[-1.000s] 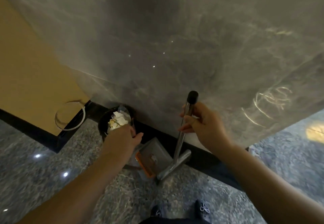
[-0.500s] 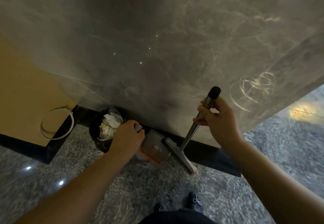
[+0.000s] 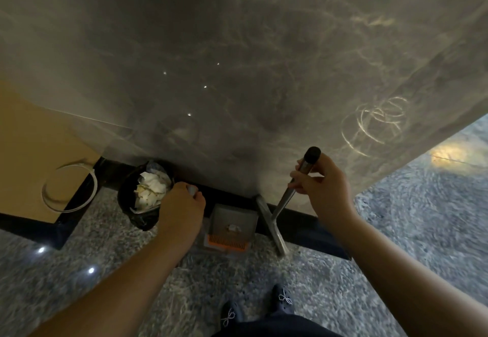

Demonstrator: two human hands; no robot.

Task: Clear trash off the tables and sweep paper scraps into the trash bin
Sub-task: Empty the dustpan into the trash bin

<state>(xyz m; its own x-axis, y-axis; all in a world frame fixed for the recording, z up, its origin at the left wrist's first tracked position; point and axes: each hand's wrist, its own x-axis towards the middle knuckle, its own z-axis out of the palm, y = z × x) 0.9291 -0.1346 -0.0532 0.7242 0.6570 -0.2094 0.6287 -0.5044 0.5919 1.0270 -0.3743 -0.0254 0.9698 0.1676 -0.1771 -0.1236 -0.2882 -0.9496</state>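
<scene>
A small black trash bin [image 3: 132, 204] with a dark liner stands on the floor against the grey stone wall, filled with white and yellowish paper scraps [image 3: 151, 191]. Right of it a grey dustpan [image 3: 232, 224] with an orange comb edge sits on the floor, one small scrap inside. My left hand [image 3: 181, 211] grips the dustpan's grey handle top, between bin and pan. My right hand [image 3: 324, 186] holds the metal broom handle [image 3: 307, 165] just below its black cap. The broom's grey head [image 3: 270, 224] lies slanted at the dustpan's right side.
The grey marble wall [image 3: 250, 72] with a black baseboard [image 3: 303, 228] fills the view ahead. A tan panel [image 3: 31, 146] with a white hoop [image 3: 66, 186] is at the left. Speckled stone floor [image 3: 105, 270] lies around my dark shoes [image 3: 282, 299].
The dustpan has come down from its tilt beside the bin and now sits level against the baseboard. My right hand swung the broom so its head lies along the pan's right side.
</scene>
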